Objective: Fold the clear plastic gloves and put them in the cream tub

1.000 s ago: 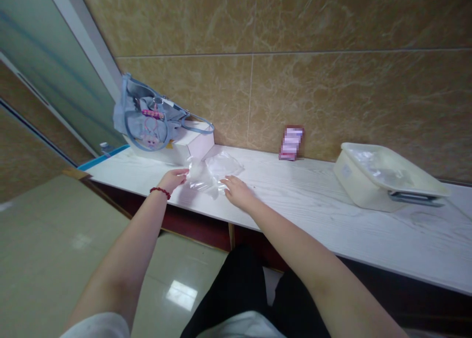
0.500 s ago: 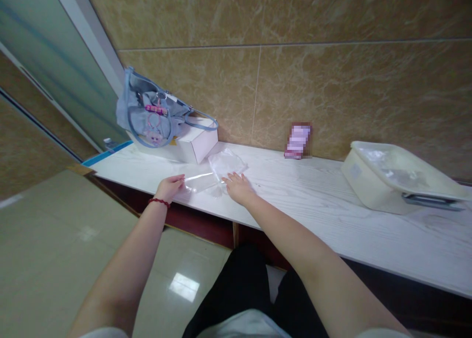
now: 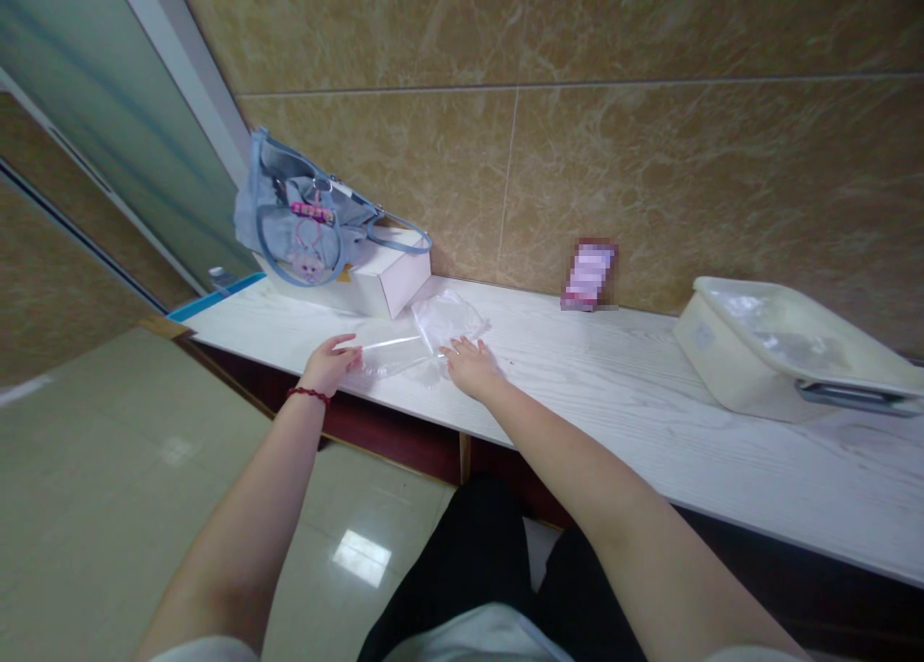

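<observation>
Left of its place a second ago relative to the surface, the person's left hand [image 3: 330, 364] now sits farther from the right hand [image 3: 473, 369], and the clear, glossy sheet of thin plastic [image 3: 394, 356] between them, bunched up then, lies flatter. The left hand, with a dark red bracelet [image 3: 309, 394] at its wrist, is loosely curled, fingers a little parted, at the sheet's left end; whether it pinches the plastic I cannot tell. The right hand is palm down, fingers extended and slightly spread, fingertips on the plastic at the sheet's right end, beside a whitish, crumpled translucent plastic bag [image 3: 449, 318]. All this rests on the white wood-grain surface [image 3: 613, 383], near a white rectangular cardboard box [image 3: 405, 277] carrying a pale blue fabric handbag [image 3: 278, 229].
</observation>
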The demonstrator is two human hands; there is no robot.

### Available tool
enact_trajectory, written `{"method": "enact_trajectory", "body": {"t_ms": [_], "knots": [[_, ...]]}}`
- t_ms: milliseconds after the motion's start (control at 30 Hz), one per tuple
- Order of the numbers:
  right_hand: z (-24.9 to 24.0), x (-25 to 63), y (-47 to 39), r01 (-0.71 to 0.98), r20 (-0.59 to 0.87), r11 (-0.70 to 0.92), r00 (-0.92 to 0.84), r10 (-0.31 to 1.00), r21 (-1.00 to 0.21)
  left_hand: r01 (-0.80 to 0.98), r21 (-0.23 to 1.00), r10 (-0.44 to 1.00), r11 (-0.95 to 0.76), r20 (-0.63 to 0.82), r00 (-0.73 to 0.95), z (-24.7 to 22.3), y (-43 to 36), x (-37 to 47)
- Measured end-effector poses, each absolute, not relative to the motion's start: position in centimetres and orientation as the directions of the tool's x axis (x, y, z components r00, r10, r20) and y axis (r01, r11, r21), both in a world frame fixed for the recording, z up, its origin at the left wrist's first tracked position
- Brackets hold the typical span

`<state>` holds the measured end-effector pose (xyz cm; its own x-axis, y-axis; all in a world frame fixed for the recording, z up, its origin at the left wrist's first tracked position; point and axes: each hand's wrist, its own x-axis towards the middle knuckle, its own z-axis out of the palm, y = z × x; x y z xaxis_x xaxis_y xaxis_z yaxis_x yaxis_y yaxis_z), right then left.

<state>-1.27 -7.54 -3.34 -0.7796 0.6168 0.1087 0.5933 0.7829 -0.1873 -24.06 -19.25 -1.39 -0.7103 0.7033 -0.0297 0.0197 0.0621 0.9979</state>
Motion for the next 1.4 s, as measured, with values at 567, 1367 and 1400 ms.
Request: {"method": "enact_trajectory", "body": {"t_ms": [567,1367,1400], "knots": [[-1.0,-3.2,-10.7,0.444,0.293,0.82,-0.781,0.552,-0.36,-0.055,0.996,0.625,-0.068,-0.001,-0.781,-0.8,-23.0,-20.1],[0.0,-6.7,-12.2,0.391,0.346,0.811,-0.758,0.552,-0.436,-0.093,0.981,0.737,-0.168,0.062,-0.673,-1.7,-21.1,-17.9],[-0.1,-6.7,-12.0,0.411,0.346,0.797,-0.741,0.575,-0.442,-0.097,0.981,0.731,-0.171,0.06,-0.68,-1.8,-21.2,-18.1]]}}
